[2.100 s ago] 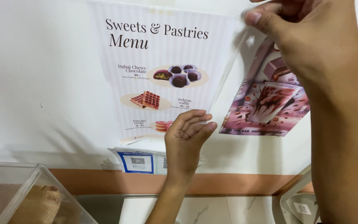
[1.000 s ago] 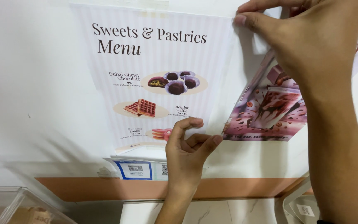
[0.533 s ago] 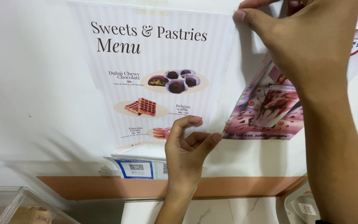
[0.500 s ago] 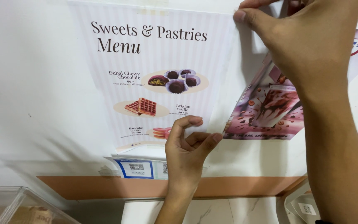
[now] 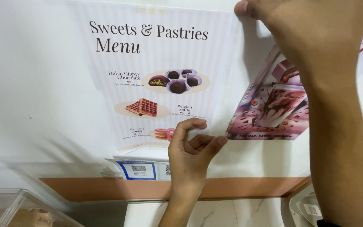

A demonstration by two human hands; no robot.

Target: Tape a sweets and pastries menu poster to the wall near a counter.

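A pale striped menu poster (image 5: 156, 75) with pictures of chocolates, a waffle and pancake rings hangs on the white wall (image 5: 30, 84). My left hand (image 5: 192, 145) presses the poster's lower right corner flat against the wall, fingers partly curled. My right hand (image 5: 303, 38) is raised at the poster's upper right corner, fingertips pinching or pressing its top edge. Behind my right forearm hangs a second poster (image 5: 269, 105), pink and purple with a chocolate drink, tilted on the wall.
Below the menu poster is a small blue and white sticker (image 5: 139, 170) with a code square. A tan strip (image 5: 118, 189) runs along the wall base above a marbled counter (image 5: 232, 214). A clear plastic box (image 5: 17, 208) stands at lower left, a white device (image 5: 305, 206) at lower right.
The view has shifted slightly so the poster sits a little lower and to the left in frame. Both hands stay at the same poster corners.
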